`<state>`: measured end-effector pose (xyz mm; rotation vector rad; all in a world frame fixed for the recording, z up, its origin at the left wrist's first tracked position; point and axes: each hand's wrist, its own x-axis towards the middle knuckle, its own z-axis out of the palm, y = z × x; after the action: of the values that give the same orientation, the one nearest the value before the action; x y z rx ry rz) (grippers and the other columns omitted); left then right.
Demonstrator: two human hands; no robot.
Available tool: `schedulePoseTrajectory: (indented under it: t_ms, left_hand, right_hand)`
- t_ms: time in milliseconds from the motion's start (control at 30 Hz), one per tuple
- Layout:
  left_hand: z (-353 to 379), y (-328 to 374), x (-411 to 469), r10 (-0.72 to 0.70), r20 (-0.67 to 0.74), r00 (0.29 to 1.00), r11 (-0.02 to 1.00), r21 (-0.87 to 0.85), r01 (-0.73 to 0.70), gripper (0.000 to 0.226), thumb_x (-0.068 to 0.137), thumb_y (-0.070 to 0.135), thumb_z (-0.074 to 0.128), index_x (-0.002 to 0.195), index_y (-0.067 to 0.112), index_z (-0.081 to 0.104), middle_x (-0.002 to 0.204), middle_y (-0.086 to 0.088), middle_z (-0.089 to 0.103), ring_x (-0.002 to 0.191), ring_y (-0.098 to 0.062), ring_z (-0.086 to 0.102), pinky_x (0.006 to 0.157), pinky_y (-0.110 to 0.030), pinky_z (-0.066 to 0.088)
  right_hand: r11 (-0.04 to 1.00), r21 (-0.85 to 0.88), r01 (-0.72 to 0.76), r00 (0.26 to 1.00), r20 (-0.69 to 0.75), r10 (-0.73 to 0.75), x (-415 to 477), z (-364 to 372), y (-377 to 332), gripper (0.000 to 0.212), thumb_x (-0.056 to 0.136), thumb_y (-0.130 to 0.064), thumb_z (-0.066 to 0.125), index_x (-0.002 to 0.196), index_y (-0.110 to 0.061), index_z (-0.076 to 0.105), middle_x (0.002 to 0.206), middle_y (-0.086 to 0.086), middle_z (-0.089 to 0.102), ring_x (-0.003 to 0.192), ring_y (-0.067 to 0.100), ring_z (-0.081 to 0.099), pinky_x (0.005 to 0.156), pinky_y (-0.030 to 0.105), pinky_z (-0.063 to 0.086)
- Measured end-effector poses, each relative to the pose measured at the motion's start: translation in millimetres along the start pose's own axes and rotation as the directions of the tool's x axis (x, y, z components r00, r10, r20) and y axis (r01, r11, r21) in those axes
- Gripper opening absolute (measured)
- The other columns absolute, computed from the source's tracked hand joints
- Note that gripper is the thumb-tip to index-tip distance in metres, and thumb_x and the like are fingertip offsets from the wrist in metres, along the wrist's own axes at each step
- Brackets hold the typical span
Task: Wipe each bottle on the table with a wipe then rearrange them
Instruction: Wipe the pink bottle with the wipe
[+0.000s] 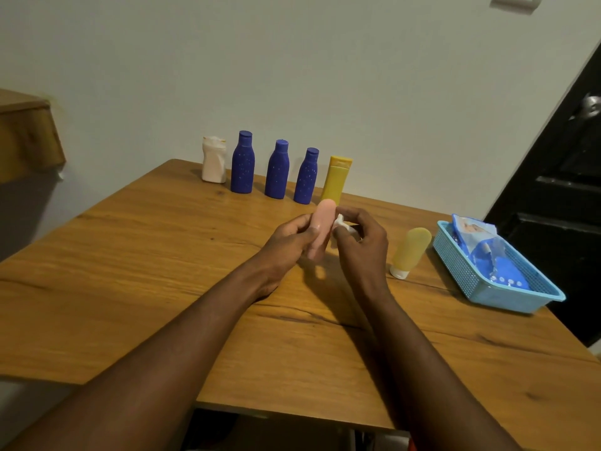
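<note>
Currently the pink bottle [320, 229] is held roughly upright above the middle of the table [162, 255], clear of the surface, with the left hand [289, 242] curled round its lower body and the right hand [361, 245] pinching a crumpled white wipe [340, 224] against its right flank. Keep the left grip low so that the upper body is left exposed; draw the wipe lengthwise from end to end, then turn the bottle within the left hand and repeat until every face is covered. Grip lightly: the bottle appears soft-walled and may deform. Judged outstanding is the pale yellow tube [410, 252], standing cap-down just beside the blue basket [455, 258]; a row of bottles [277, 170] stands at the wall.
</note>
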<state>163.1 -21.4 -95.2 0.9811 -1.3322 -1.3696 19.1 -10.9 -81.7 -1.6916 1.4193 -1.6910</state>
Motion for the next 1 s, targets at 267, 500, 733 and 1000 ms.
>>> schedulePoseTrajectory:
  t_ms: [267, 500, 733, 1000]
  left_hand:
    - [10.6, 4.4, -6.5, 0.134, 0.020, 0.991, 0.975, 0.174, -0.135, 0.037, 0.110, 0.020, 0.052, 0.147, 0.020, 0.057, 0.130, 0.002, 0.071, 0.121, -0.016, 0.067, 0.099, -0.036, 0.056]
    - [37.9, 21.6, -6.0, 0.143, 0.064, 0.988, 0.971, 0.185, -0.153, 0.042, 0.110, 0.018, 0.053, 0.151, 0.026, 0.052, 0.130, 0.010, 0.068, 0.123, -0.011, 0.063, 0.101, -0.034, 0.054]
    - [71.3, 13.7, 10.0, 0.098, 0.066, 0.993, 0.979, 0.175, -0.108, 0.035, 0.109, 0.014, 0.053, 0.140, 0.028, 0.062, 0.124, 0.013, 0.068, 0.120, -0.011, 0.063, 0.099, -0.036, 0.058]
    - [84.4, -4.2, 23.7, 0.078, 0.055, 0.995, 0.966, 0.243, -0.089, 0.043, 0.109, 0.013, 0.053, 0.150, 0.025, 0.053, 0.147, 0.000, 0.057, 0.133, -0.020, 0.054, 0.105, -0.044, 0.057]
  right_hand:
    - [0.991, -0.129, 0.021, 1.000, -0.006, -0.022, 3.4, -19.9, -11.1, 0.025, 0.095, -0.018, 0.060, 0.116, -0.014, 0.073, 0.112, -0.002, 0.072, 0.103, 0.009, 0.064, 0.089, 0.029, 0.056]
    - [0.962, -0.265, 0.066, 0.997, 0.047, -0.055, 7.6, -65.0, -27.4, 0.026, 0.090, -0.022, 0.065, 0.114, -0.017, 0.074, 0.110, -0.003, 0.073, 0.100, 0.010, 0.065, 0.086, 0.029, 0.056]
    - [0.904, -0.428, 0.027, 0.989, 0.143, 0.038, 24.7, -102.0, -29.4, 0.030, 0.088, -0.029, 0.063, 0.115, -0.021, 0.075, 0.116, -0.002, 0.073, 0.103, 0.014, 0.068, 0.088, 0.040, 0.059]
    - [0.878, -0.475, 0.054, 0.983, 0.179, 0.036, 28.3, -121.5, -28.1, 0.039, 0.085, -0.018, 0.062, 0.122, -0.019, 0.073, 0.125, 0.000, 0.071, 0.106, 0.012, 0.066, 0.093, 0.042, 0.058]
